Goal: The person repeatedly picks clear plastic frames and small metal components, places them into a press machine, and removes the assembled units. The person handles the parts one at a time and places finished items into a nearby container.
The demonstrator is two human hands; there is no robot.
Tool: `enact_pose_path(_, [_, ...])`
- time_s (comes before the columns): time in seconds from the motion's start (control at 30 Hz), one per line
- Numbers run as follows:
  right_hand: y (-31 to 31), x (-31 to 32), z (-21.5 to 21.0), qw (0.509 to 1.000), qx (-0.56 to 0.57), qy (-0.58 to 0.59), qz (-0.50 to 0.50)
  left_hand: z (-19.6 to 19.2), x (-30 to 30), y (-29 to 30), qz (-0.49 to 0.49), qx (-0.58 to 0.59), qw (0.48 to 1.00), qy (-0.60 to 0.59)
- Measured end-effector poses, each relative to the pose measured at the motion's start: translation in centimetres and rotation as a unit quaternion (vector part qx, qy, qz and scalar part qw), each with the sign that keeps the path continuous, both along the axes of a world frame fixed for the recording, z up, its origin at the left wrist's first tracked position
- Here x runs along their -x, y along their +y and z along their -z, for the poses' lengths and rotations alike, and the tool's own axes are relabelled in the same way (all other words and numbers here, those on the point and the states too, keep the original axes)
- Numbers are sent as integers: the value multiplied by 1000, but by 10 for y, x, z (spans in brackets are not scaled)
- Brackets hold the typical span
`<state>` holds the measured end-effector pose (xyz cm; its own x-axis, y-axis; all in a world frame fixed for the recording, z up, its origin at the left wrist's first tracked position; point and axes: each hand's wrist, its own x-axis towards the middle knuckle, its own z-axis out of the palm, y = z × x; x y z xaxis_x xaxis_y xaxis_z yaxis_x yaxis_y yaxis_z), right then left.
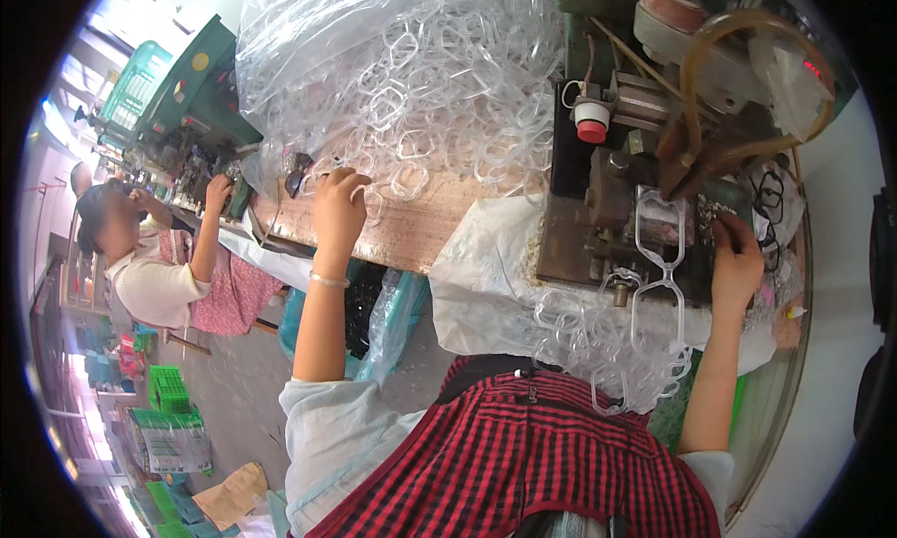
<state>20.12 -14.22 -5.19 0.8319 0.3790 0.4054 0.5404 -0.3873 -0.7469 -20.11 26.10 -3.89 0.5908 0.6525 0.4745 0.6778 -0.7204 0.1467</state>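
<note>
My left hand (pixel 340 211) reaches over the wooden bench with its fingers bent and pinched on a clear plastic eyeglass frame (pixel 374 207), partly hidden by the fingers. More clear frames lie around it. My right hand (pixel 738 258) is beside the machine's metal bed (pixel 570 244), its fingers loosely bent and apart, near small pale chips. I see nothing held in it. Just left of this hand, a clear eyeglass frame (pixel 667 283) lies lengthwise, one rim on the machine's fixture and the other hanging out toward me.
A large heap of clear frames (pixel 439 90) in plastic film covers the bench's back. Several clear frames (pixel 579 337) gather at my apron. A red button (pixel 590 130) and a brown hose (pixel 693 90) belong to the machine. Dark frames (pixel 771 197) lie far right. Another person (pixel 159 276) works at left.
</note>
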Motion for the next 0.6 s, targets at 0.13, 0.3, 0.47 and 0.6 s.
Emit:
enact_pose_path(0.13, [-4, 7, 7, 997, 54, -39, 50, 77, 13, 36, 37, 51, 996, -68])
enact_pose_path(0.3, [-67, 16, 28, 992, -96, 75, 23, 59, -12, -4, 85, 96, 989, -69])
enact_pose_path(0.47, [-28, 48, -44, 986, -116, 111, -55, 27, -63, -22, 166, 191, 952, -171])
enact_pose_path(0.6, [40, 56, -81, 985, -117, -33, -119, 22, -108, -52, 120, 327, 868, -355])
